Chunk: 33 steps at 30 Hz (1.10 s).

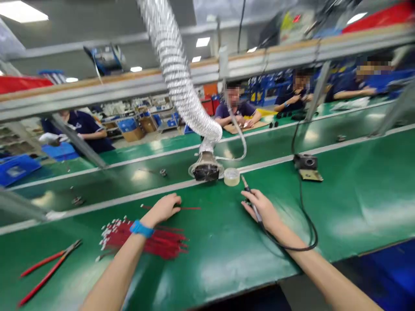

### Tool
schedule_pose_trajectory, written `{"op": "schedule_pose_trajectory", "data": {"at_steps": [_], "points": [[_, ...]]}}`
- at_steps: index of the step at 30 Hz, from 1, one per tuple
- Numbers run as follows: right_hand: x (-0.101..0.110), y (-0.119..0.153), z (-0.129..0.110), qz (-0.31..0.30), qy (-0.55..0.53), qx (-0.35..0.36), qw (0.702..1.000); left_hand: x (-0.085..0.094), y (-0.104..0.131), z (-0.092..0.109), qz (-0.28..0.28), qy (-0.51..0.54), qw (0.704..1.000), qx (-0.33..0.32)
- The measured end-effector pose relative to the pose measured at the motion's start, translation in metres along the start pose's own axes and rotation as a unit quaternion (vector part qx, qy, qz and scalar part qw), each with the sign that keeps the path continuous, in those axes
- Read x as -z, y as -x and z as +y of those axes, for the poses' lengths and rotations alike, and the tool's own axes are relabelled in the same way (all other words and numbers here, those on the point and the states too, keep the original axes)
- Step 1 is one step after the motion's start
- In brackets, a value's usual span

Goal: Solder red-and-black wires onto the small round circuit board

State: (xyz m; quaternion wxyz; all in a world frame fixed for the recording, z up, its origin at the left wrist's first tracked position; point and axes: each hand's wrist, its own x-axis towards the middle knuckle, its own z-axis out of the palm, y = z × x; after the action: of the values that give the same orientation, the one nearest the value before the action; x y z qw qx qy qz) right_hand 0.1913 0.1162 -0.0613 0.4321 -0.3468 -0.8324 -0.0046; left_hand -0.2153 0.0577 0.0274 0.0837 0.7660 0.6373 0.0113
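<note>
I am looking down at a long green workbench (pixel 356 203) that is stretching across the whole view, with other people sitting at the far side. A silvery ribbed extraction hose (pixel 175 73) is hanging down to it, its dark mouth sitting just beyond my hands. A pile of red wires (pixel 162 242) with white ends is lying under my left forearm, and red-handled pliers (pixel 48 268) are lying well off to the left. My left hand (pixel 164 208) is resting palm down, fingers loosely curled, pressing on a single red wire (pixel 191 208). My right hand (pixel 264 209) is closing round a soldering iron (pixel 248 190), tip pointing away, its black cable looping right. A roll of tape (pixel 231 176) is sitting near the tip.
</note>
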Motion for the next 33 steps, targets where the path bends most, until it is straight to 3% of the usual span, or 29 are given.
{"op": "schedule_pose_trajectory", "data": {"at_steps": [5, 8, 18, 23, 28, 33], "points": [[-0.009, 0.007, 0.011, -0.001, -0.004, -0.025, 1.000, -0.027, -0.030, 0.025, -0.034, 0.097, 0.994, -0.038], [-0.010, 0.008, 0.011, 0.005, 0.007, -0.022, 1.000, -0.038, -0.038, 0.031, -0.026, 0.142, 0.988, -0.052], [-0.014, 0.008, 0.006, 0.008, -0.019, -0.049, 0.999, -0.052, -0.023, 0.046, 0.115, 0.253, 0.960, -0.036], [-0.018, 0.009, -0.024, 0.013, -0.095, -0.075, 0.993, -0.064, -0.024, 0.072, 0.131, 0.369, 0.920, -0.014], [-0.029, 0.012, -0.064, -0.032, -0.187, -0.095, 0.977, -0.069, -0.028, 0.093, 0.106, 0.535, 0.838, 0.028], [-0.039, 0.014, -0.086, -0.037, -0.213, -0.096, 0.972, -0.071, -0.023, 0.100, 0.102, 0.533, 0.839, 0.028]]}}
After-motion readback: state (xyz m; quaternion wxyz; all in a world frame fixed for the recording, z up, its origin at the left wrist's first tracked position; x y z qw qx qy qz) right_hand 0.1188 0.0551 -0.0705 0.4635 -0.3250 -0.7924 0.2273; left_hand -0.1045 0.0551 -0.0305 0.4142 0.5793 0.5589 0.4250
